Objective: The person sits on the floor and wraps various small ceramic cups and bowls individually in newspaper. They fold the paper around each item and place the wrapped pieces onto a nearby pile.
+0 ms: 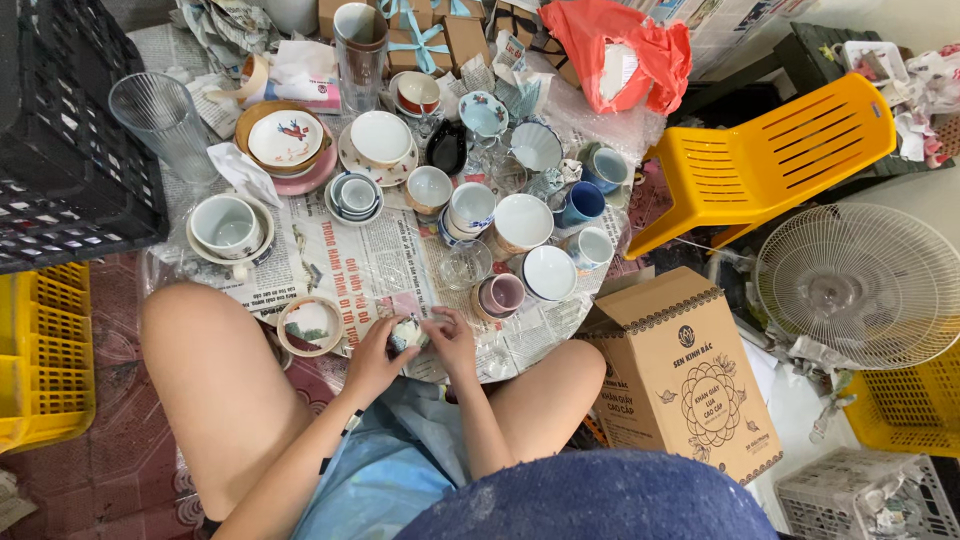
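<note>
I sit on the floor with both hands together over the near edge of the newspaper [370,265]. My left hand [375,355] and my right hand [452,343] both grip a small patterned ceramic cup [405,332] held between them. Just left of my left hand lies a roll of tape [310,325]. Beyond my hands stand a pink-lined cup [500,294], a white bowl [549,272] and a small clear glass [466,264].
Many cups, bowls and saucers crowd the newspaper. A tall ribbed glass [160,120] and a black crate [60,130] stand at left, a yellow crate [45,350] below. At right are a cardboard box [680,370], a yellow plastic chair [770,160] and a fan [865,285].
</note>
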